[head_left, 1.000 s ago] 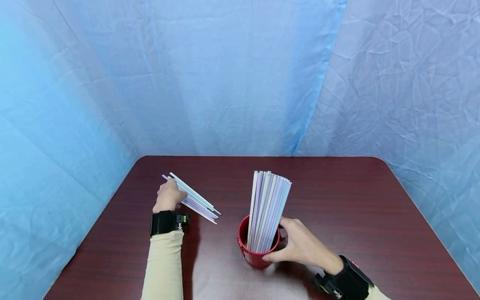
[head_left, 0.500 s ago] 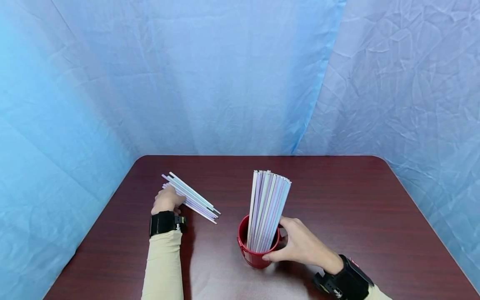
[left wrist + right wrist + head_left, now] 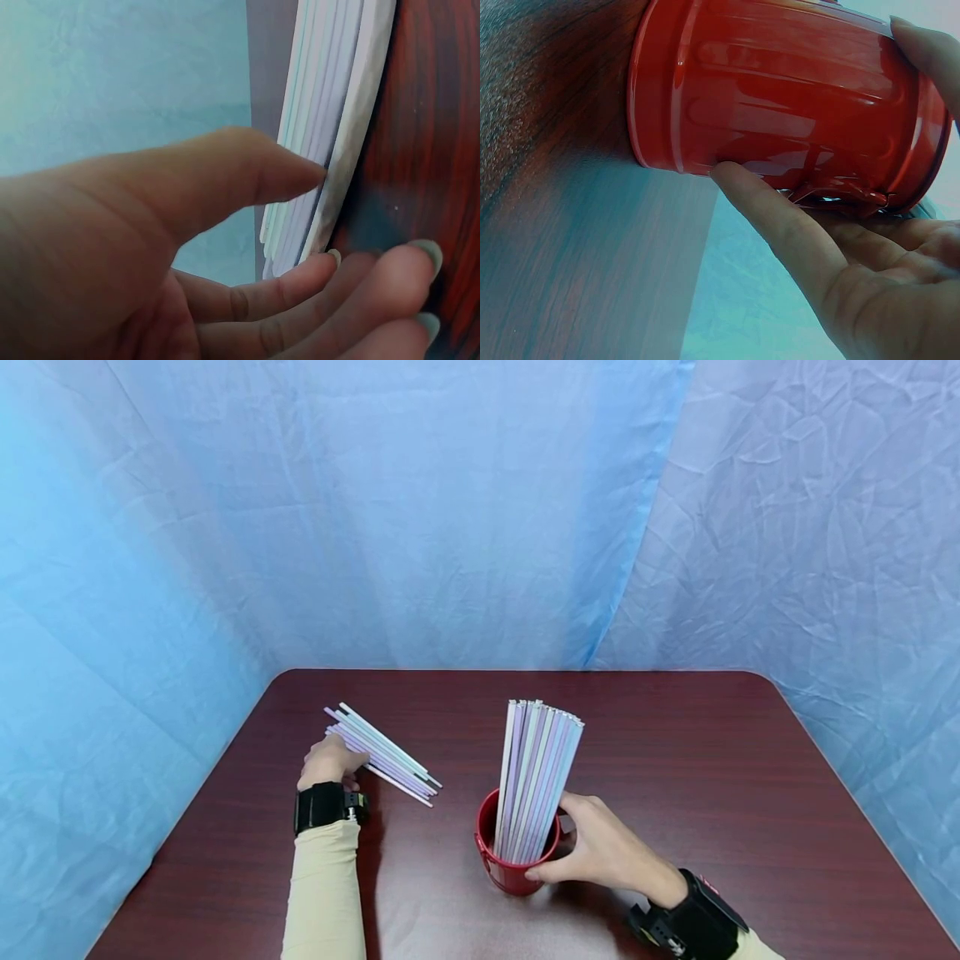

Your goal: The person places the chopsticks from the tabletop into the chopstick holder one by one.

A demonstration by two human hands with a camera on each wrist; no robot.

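The loose straws [image 3: 382, 753] lie slantwise just beyond the left hand [image 3: 327, 762], its relaxed fingers brushing them; the right hand [image 3: 603, 852] clasps the red cup [image 3: 510, 867].

Nothing here carries words, numbers or a brand that can be read, not even the red tin [image 3: 510, 868].
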